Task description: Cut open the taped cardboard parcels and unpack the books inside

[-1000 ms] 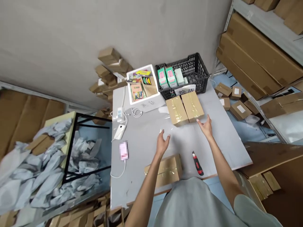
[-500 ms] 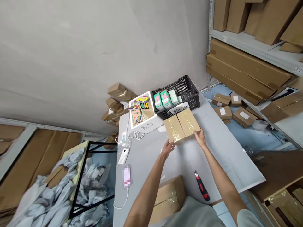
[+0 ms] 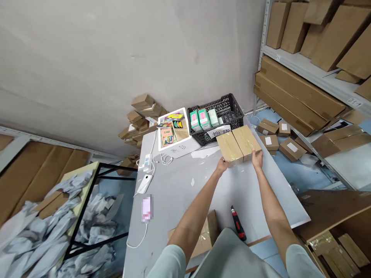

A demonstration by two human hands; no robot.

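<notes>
Two taped cardboard boxes lie side by side near the back right of the grey table, a left box (image 3: 230, 148) and a right box (image 3: 247, 141). My left hand (image 3: 222, 166) grips the near left corner of the left box. On the other side, my right hand (image 3: 257, 159) has its fingers closed on the near right corner of the right box. Just behind the pair stands a black plastic crate (image 3: 228, 101) with several small green and white boxes (image 3: 204, 119). A red and black utility knife (image 3: 238, 224) rests near the table's front edge.
A white box (image 3: 181, 150) of colourful packets stands left of the crate. A power strip (image 3: 145, 183) and a charging phone (image 3: 147, 208) lie along the left edge. Another carton (image 3: 213, 227) sits by my body. Shelving (image 3: 304, 65) with cartons rises at right.
Both hands have moved the two boxes to the right across the table, alongside the crate's front right. My left fingers, looser before, now close on the left box. The camera view has shifted slightly.
</notes>
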